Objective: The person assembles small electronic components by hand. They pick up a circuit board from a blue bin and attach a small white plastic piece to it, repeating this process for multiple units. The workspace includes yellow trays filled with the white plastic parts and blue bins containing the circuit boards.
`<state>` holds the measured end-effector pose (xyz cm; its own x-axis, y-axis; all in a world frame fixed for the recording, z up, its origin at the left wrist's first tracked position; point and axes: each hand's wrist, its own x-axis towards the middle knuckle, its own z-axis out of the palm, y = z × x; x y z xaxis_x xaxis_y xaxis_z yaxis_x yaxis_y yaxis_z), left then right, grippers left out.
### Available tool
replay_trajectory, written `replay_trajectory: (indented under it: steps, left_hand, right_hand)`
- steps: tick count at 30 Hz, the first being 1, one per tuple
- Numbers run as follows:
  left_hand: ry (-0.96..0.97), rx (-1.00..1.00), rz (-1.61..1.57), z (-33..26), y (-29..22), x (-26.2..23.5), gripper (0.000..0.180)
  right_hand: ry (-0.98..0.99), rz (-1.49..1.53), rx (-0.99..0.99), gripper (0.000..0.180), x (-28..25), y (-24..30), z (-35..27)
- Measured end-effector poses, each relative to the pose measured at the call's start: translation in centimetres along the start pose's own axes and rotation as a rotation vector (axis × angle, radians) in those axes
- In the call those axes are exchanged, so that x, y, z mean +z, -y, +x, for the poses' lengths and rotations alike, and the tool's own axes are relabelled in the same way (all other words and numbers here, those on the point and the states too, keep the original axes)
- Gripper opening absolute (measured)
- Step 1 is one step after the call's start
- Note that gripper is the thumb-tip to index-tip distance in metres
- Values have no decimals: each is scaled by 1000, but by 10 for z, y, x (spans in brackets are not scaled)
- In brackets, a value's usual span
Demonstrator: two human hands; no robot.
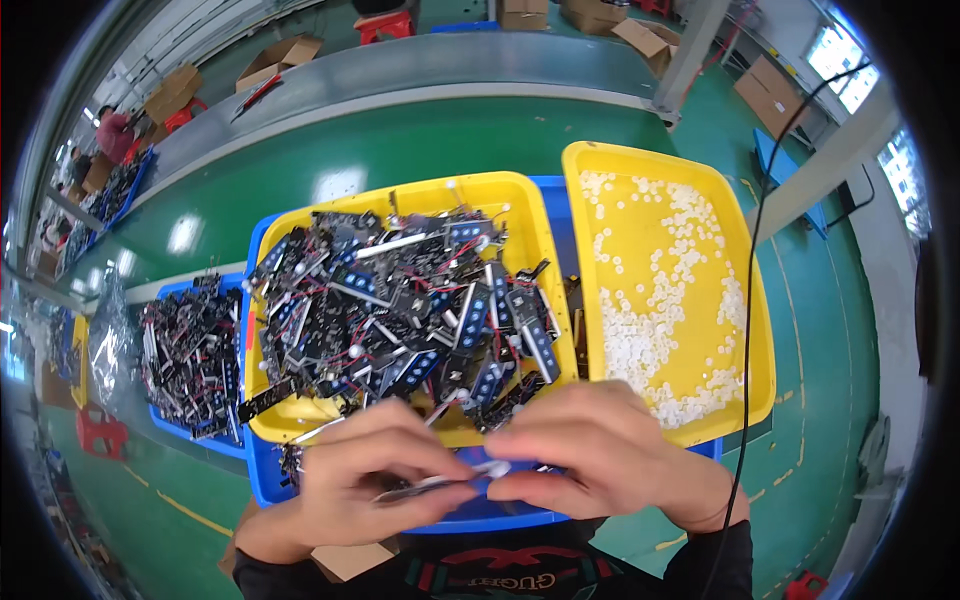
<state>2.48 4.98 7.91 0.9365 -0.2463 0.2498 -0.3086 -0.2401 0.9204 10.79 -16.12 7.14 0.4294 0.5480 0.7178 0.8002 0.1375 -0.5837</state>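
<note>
In front of my body, both hands meet over the near edge of the blue bin (500,521). My left hand (370,470) is closed in a pinch round a thin circuit board piece (428,485), mostly hidden by the fingers. Close against it, my right hand (590,450) is closed too, slightly blurred, with a small white piece (494,468) at its fingertips. Beyond the hands lies a yellow tray (515,190) heaped with black circuit board assemblies (400,300), red wires and silver strips. On the right, a second yellow tray (625,235) holds many small white round pieces (635,340).
To the left stands another blue bin (235,445) full of similar assemblies. A black cable (755,250) hangs down on the right. Across the green floor (450,135) runs a long grey bench (400,75) with cardboard boxes (280,62) behind. A red stool (101,430) is at left.
</note>
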Motion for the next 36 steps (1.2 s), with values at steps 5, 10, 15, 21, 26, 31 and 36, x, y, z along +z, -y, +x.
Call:
replay_trajectory:
  steps: [5, 10, 15, 21, 26, 31, 36]
  left_hand:
    - [-704, 202, 285, -13, 3, -8, 13]
    - [-652, 181, 1060, 6, 10, -19, 27]
    - [-481, 49, 1094, 15, 13, -18, 30]
    - [-390, 329, 1213, -4, 7, -8, 38]
    - [504, 531, 753, 3, 4, 30, 32]
    - [570, 258, 796, -8, 42, 57, 34]
    - [642, -37, 599, -2, 50, 74, 39]
  right_hand:
    - [144, -743, 264, 19, -45, -13, 7]
    - [337, -1247, 524, 8, -53, -30, -20]
    - [446, -1161, 702, 27, -54, -28, -21]
    - [476, -1101, 668, 9, -56, -29, -23]
    - [470, -1119, 595, 5, -58, -31, -25]
    - [394, -1118, 544, 5, -62, -33, -28]
    - [270, -1128, 405, 5, -63, -32, -30]
